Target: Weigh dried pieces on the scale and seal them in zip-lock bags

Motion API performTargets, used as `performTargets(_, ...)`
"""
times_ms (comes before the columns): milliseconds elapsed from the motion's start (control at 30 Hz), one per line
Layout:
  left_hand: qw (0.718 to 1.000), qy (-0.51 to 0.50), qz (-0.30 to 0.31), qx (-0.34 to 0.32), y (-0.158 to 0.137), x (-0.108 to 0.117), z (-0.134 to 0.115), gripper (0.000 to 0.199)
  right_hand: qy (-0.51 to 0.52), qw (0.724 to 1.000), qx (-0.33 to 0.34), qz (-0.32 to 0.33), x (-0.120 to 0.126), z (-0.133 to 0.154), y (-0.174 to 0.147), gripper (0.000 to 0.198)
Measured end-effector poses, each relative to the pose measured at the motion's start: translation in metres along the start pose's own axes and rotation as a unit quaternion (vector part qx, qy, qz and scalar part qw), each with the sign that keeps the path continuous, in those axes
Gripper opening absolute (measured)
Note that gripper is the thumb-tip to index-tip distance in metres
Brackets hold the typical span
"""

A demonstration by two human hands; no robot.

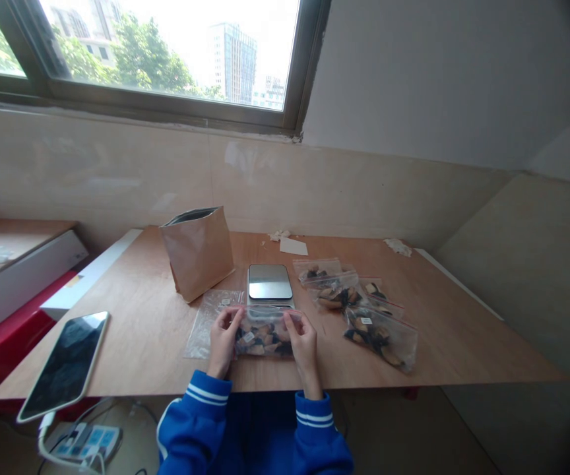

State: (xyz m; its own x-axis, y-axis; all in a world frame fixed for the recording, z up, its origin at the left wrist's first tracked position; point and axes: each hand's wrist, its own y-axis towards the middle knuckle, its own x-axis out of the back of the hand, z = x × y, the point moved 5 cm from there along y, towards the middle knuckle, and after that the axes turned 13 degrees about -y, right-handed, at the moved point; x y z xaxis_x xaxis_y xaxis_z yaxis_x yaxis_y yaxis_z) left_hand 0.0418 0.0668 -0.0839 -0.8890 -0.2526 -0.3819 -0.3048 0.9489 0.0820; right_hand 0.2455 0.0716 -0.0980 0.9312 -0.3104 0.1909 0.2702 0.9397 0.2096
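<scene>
Between my hands is a clear zip bag (264, 338) holding brown and black dried pieces and a small white label. My left hand (223, 340) pinches its upper left corner, and my right hand (303, 343) pinches the upper right one. The bag hangs in front of a small digital scale (270, 282) with a shiny metal plate, hiding the scale's front edge. Under and beside my left hand lies a flat clear plastic bag (206, 323). A brown paper pouch (200, 254) stands with its top open behind it.
Several filled zip bags (381, 336) are heaped right of the scale. A phone (64, 363) with a charging cable lies at the left edge of the wooden table (463, 343). A white card (293, 247) and crumpled scraps (398, 247) sit at the back. A power strip (87, 442) is below.
</scene>
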Motion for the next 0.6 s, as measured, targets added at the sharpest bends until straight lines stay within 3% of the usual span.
performTargets(200,1.000,0.009,-0.005,-0.011,-0.0007,-0.0006,-0.0012,0.031,0.006,1.000,0.019,0.005,0.0035,0.0110,-0.0007,0.034)
performTargets(600,0.999,0.041,-0.013,-0.007,-0.0045,0.0003,-0.0013,0.032,0.002,1.000,0.006,-0.003,0.0055,0.0069,0.0012,0.030)
